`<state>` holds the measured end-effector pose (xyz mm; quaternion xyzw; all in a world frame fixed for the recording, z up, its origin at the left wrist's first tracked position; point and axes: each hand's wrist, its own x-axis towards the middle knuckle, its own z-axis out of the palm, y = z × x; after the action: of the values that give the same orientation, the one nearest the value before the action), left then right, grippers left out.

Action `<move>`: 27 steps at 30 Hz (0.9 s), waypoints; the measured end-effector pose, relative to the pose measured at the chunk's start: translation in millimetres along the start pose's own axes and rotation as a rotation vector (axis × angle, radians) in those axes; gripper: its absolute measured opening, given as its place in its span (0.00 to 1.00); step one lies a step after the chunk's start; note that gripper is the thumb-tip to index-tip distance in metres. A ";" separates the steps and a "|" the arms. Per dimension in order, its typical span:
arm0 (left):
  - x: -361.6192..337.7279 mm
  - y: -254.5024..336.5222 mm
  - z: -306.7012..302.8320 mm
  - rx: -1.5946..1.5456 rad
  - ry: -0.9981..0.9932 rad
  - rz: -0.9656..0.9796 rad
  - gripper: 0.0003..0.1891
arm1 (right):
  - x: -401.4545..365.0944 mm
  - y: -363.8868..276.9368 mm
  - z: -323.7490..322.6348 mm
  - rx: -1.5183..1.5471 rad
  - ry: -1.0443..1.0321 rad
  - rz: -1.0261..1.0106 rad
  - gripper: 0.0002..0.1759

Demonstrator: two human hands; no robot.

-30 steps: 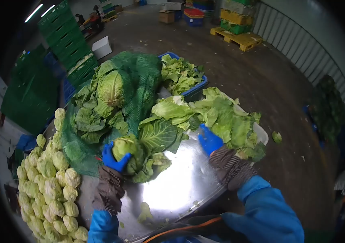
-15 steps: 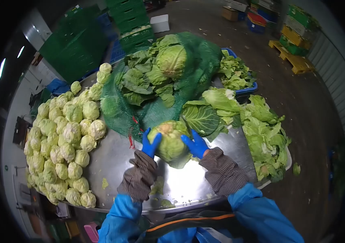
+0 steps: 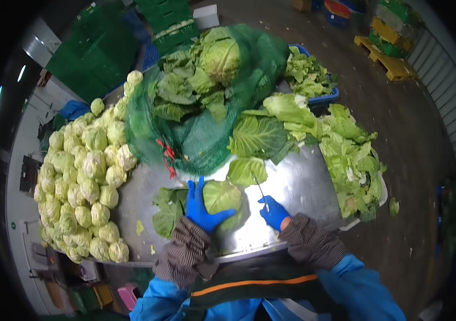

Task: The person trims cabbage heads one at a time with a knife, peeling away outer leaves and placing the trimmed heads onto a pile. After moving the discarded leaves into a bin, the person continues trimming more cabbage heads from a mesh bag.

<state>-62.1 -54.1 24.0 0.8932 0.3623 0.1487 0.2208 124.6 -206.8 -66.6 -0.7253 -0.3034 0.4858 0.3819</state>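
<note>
Bare concrete floor [image 3: 399, 120] surrounds a metal tabletop [image 3: 313, 192] that shines where light strikes it. Taking 12 o'clock as straight ahead of the worker, the cabbage [image 3: 223, 197] in work sits at 6 o'clock, by the near edge. Half a second ago both hands are on it and its cut stem shows; now the left hand [image 3: 205, 210] alone holds it, fingers and thumb spread around its left and near sides. The right hand [image 3: 274, 213] is off it, between 3 and 4 o'clock from the head, fingers closed on a thin tool [image 3: 262, 195], perhaps a knife. Two loose leaves also appear: a light leaf [image 3: 245, 172] at 1 o'clock, under the tool's tip or just beside it, and dark leaves [image 3: 168, 212] between 8 and 9, beyond the left hand. I judge that coarse outer layers are now off, bringing this head closer to the pale heads [image 3: 93, 163] piled at 9 to 10 o'clock. Cabbage in the green net bag [image 3: 206, 140] at 12 looks untrimmed; stripped leaves [image 3: 348, 166] heap at 2 to 3.
</note>
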 end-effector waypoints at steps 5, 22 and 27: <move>4.3 1.8 2.5 -0.128 -0.030 -0.085 0.67 | -30.7 -51.6 -27.4 -0.280 -0.109 -0.176 0.23; 20.6 -0.7 1.4 -0.087 -0.040 -0.067 0.58 | 13.5 -64.2 3.9 -0.680 -0.057 -0.141 0.10; 20.4 6.4 -2.7 -0.063 -0.054 -0.051 0.58 | 21.7 -36.6 17.0 -0.720 -0.129 -0.036 0.15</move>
<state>-45.3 -42.9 31.7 0.8800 0.3740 0.1304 0.2621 113.6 -165.6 -49.8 -0.7756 -0.4913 0.3857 0.0907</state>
